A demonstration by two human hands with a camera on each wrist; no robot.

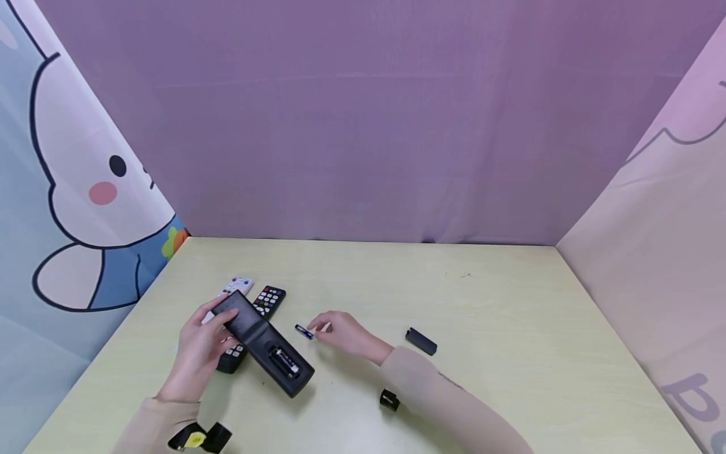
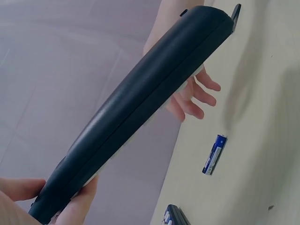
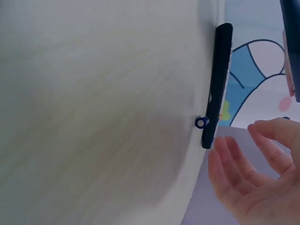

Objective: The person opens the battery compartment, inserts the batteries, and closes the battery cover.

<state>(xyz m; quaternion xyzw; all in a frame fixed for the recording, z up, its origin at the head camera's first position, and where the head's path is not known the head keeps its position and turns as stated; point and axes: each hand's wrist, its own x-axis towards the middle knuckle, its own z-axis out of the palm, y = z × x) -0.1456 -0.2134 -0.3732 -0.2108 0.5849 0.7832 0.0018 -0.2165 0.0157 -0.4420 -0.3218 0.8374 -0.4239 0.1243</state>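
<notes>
My left hand (image 1: pixel 195 350) grips a dark remote control (image 1: pixel 255 334) by one end, thumb on its back. The back faces up, and a battery (image 1: pixel 286 362) lies in its uncovered battery compartment; the left wrist view shows this remote (image 2: pixel 131 108) from the side. A loose blue battery (image 1: pixel 304 331) rests on the table. Right beside it, my right hand (image 1: pixel 345 334) hovers with loosely bent fingers. In the right wrist view the right hand (image 3: pixel 262 187) holds nothing, and a gap separates its fingertips from the loose battery (image 3: pixel 201 122).
A black remote (image 1: pixel 270 301) lies partly hidden under the held one, with a white remote (image 1: pixel 241 285) behind. To the right of my right hand is a dark battery cover (image 1: pixel 421 341). Purple cloth (image 1: pixel 363 126) hangs behind the table (image 1: pixel 499 302), with printed cloths at both sides.
</notes>
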